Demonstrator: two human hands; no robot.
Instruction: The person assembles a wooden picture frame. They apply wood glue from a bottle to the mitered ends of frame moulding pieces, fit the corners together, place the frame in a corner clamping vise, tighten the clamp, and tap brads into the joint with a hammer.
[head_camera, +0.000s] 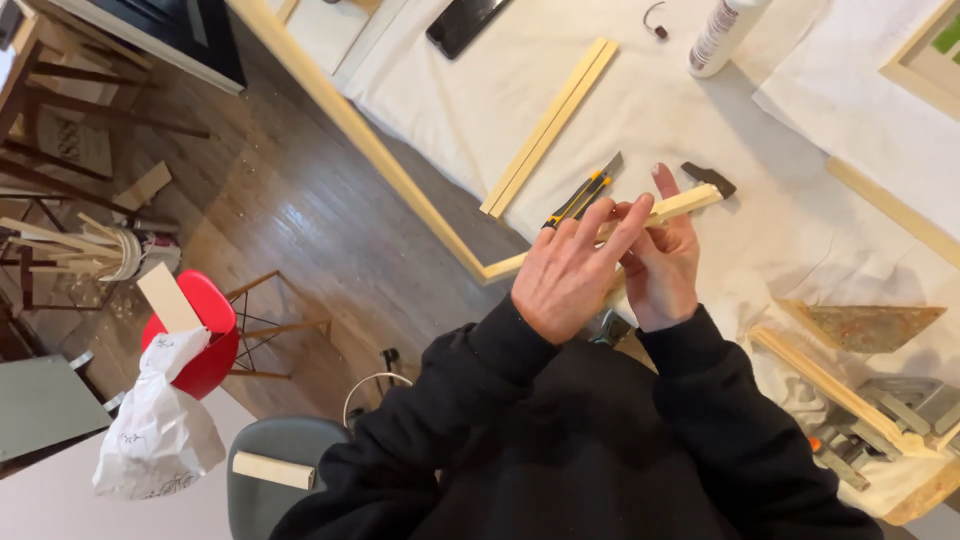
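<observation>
I am pressing my left hand (572, 270) and my right hand (662, 262) together, fingers loosely extended, around a pale wooden strip (690, 203) that is poking out between them. Whether either hand is truly gripping it, I cannot tell. Just beyond my fingers a yellow-and-black utility knife (582, 194) and a hammer (709, 179) are lying on the white cloth (640, 100), near two paired wooden slats (551, 124).

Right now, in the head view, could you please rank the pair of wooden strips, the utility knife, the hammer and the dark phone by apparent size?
1. Pair of wooden strips, clearly longest.
2. Hammer: head and some handle show; the hands hide the rest, so its rank is unsure.
3. Utility knife and dark phone look alike; the frame edge cuts the phone.
</observation>
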